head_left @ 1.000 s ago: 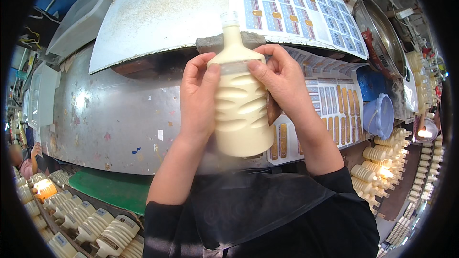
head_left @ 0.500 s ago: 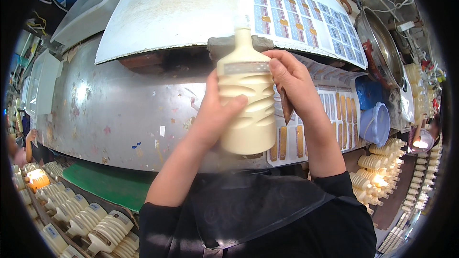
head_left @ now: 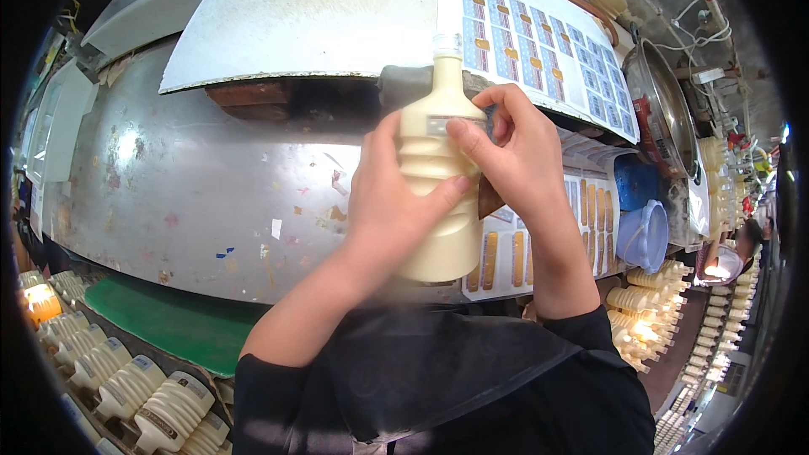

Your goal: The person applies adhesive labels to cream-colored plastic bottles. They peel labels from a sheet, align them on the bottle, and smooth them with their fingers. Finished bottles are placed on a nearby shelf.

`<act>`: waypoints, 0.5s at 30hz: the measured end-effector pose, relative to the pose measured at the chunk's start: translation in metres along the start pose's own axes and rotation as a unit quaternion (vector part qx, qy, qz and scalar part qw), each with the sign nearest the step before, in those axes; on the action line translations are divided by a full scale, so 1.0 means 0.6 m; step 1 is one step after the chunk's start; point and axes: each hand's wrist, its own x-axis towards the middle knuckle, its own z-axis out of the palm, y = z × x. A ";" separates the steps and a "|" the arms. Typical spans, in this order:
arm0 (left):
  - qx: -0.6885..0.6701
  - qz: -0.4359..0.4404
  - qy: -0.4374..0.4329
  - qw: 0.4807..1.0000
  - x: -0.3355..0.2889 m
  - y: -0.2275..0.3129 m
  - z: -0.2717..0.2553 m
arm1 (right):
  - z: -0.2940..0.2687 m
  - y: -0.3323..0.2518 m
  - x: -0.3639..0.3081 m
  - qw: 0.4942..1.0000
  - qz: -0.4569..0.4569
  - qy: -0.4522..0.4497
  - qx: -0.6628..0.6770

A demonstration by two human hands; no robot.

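A cream-coloured bottle (head_left: 441,248) with a narrow neck, clear top and wavy grooved sides stands in front of me over the metal table (head_left: 185,177). My left hand (head_left: 388,202) wraps round its left side, the thumb lying across the front. At the bottle's shoulder runs a pale, shiny label strip (head_left: 438,126). My right hand (head_left: 527,147) has its thumb pressed at the right part of this strip, with the forefinger bent above. Beneath the right palm a flat, pointed brown piece (head_left: 489,199) sticks out, apparently held by the lower fingers, which are hidden.
A raised white board (head_left: 295,17) carries sheets of blue labels (head_left: 514,42). Gold label sheets (head_left: 594,236) lie right, beside a lilac bucket (head_left: 645,236) and a metal basin (head_left: 670,93). Rows of similar bottles (head_left: 177,409) stand lower left and right (head_left: 645,312). Another person (head_left: 731,257) is far right.
My right thumb has moved left along the label strip, and that hand's fingers have bent more. The left hand still holds the bottle. The view has shifted slightly.
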 end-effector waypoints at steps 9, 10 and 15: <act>0.038 0.026 0.018 0.999 -0.005 0.009 0.004 | 0.000 -0.022 0.012 0.997 0.068 -0.026 -0.020; 0.040 0.030 0.020 0.999 -0.005 0.008 0.004 | 0.002 -0.022 0.012 0.997 0.069 -0.022 -0.023; 0.051 0.033 0.022 0.998 -0.006 0.010 0.004 | 0.003 -0.024 0.011 0.997 0.068 -0.019 -0.020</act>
